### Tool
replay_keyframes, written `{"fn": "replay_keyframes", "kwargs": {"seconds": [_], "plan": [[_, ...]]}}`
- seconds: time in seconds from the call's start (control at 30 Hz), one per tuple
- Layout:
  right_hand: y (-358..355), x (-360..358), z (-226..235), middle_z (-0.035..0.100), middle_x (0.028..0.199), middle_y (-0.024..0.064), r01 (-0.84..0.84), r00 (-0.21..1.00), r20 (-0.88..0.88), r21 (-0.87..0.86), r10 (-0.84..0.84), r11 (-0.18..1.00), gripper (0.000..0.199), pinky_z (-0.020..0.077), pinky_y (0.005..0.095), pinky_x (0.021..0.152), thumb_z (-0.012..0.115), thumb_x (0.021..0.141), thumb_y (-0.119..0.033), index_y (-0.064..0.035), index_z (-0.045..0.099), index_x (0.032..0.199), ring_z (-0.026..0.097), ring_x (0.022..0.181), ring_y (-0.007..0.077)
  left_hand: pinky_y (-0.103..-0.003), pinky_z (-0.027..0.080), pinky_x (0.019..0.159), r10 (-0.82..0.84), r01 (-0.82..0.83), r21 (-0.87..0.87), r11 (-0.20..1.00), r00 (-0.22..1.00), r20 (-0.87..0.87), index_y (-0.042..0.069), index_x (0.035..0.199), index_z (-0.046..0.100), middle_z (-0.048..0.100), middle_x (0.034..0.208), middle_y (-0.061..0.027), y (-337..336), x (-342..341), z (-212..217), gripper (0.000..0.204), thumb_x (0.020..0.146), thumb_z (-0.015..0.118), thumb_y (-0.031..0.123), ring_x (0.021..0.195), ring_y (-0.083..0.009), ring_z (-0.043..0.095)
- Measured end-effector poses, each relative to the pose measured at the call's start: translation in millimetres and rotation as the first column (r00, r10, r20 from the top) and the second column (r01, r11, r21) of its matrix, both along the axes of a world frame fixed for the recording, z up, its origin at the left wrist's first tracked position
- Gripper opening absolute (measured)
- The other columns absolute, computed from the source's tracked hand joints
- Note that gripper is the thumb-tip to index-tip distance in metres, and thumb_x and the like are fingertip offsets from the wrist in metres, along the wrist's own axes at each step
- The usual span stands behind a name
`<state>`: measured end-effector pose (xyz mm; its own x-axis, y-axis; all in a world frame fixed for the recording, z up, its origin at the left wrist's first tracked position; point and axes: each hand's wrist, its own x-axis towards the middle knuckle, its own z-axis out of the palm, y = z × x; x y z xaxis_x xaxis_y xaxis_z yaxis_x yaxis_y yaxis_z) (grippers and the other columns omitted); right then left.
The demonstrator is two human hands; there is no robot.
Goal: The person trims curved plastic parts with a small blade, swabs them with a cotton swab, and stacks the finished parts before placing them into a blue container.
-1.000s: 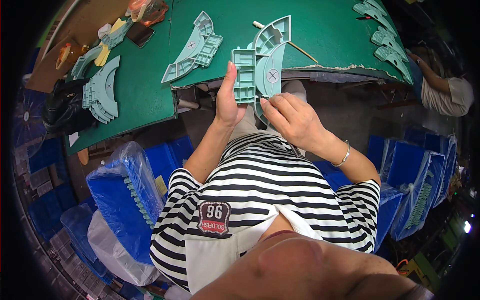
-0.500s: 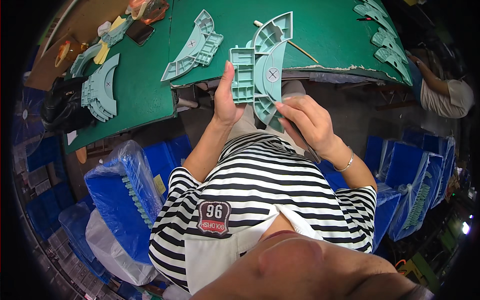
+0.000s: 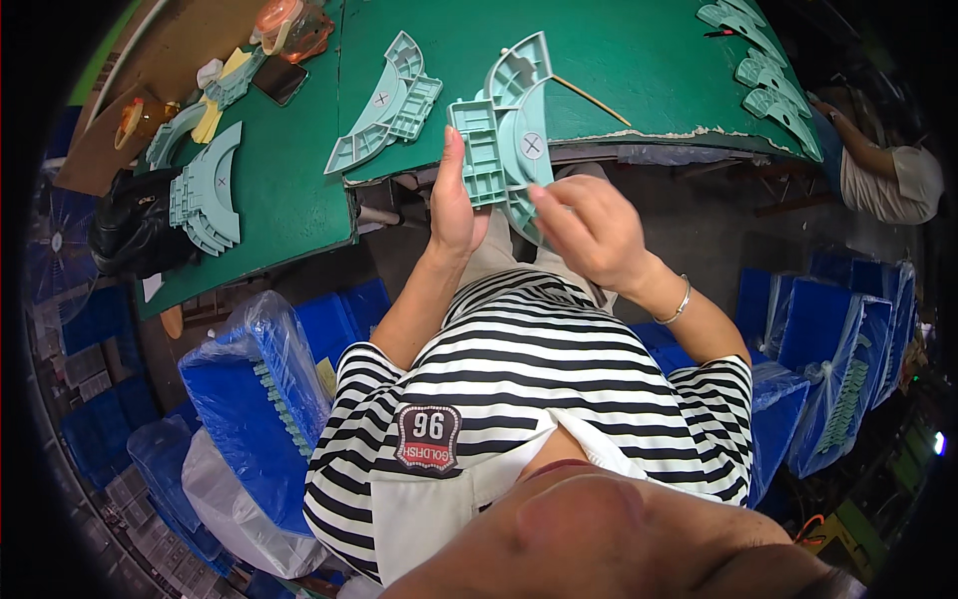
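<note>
My left hand (image 3: 459,200) grips a mint-green curved plastic part (image 3: 482,150) by its ribbed, boxy side, thumb along the edge. The part stands tilted in front of me, its hollow compartments and a round disc with a cross mark showing. My right hand (image 3: 596,232) is closed, with fingertips at the part's lower outer edge. Motion blurs those fingers, and what they pinch cannot be made out. On the green table (image 3: 679,70) beyond lies a similar curved part (image 3: 381,100). A thin wooden stick (image 3: 591,100) lies partly behind the held part.
Stacked mint parts (image 3: 205,195) lie at left beside a black bag (image 3: 130,225), a phone (image 3: 278,80) and an orange-tinted jar (image 3: 291,30). More parts (image 3: 773,95) sit far right, near another person (image 3: 883,180). Plastic-lined blue crates (image 3: 239,399) flank me.
The held part has shifted slightly left and tilted. My right hand has moved up along its edge; a thin dark thing seen under that hand earlier no longer shows clearly.
</note>
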<state>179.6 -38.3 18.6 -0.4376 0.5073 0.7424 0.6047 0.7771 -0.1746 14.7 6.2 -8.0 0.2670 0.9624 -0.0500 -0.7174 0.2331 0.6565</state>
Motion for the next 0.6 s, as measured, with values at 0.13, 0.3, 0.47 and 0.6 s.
{"fn": "replay_keyframes", "kwargs": {"seconds": [0.13,0.3,0.47,0.6], "plan": [[-7,15,5,0.059,0.084,0.0095,0.138,0.965,-0.236,0.079,-0.116,0.987,0.039,0.0469,0.0342,0.062,0.069,0.066,0.0,0.0003,0.059,0.103,0.057,0.072,0.0251,-0.035,0.043,0.093,0.092,-0.091,-0.057,0.994,0.995,0.022,0.003,0.123,0.047,0.056,0.118,-0.0085,4,-4,-5,0.043,0.099,0.031,0.035,0.106,-0.0201,0.056],[-6,12,2,0.058,0.081,0.0103,0.048,0.964,-0.256,-0.098,-0.072,0.994,0.035,0.0444,0.0338,0.06,0.066,0.068,0.003,-0.0005,0.058,0.102,0.056,0.069,0.0248,-0.036,0.043,0.093,0.063,-0.061,-0.034,0.998,0.996,0.065,0.002,0.124,0.046,0.056,0.119,-0.0094,4,-6,-3,0.044,0.099,0.031,0.034,0.107,-0.0211,0.055],[-6,33,-1,0.053,0.072,0.0098,0.124,0.942,-0.272,-0.259,-0.195,0.958,0.026,0.0398,0.0319,0.053,0.059,0.075,0.007,-0.0026,0.054,0.099,0.049,0.058,0.0244,-0.036,0.042,0.094,0.059,-0.057,-0.025,0.998,0.994,0.093,0.002,0.124,0.046,0.056,0.119,-0.0091,5,-12,-6,0.044,0.098,0.034,0.034,0.108,-0.0211,0.055],[-16,41,-6,0.056,0.08,0.0101,0.094,0.875,-0.263,-0.731,-0.406,0.676,0.027,0.0462,0.0316,0.064,0.055,0.081,0.005,0.0009,0.049,0.107,0.057,0.069,0.0234,-0.036,0.045,0.091,0.005,0.0,-0.038,0.999,0.992,0.128,0.002,0.124,0.047,0.057,0.118,-0.0083,5,-22,-8,0.041,0.096,0.041,0.032,0.105,-0.0209,0.057]]}}
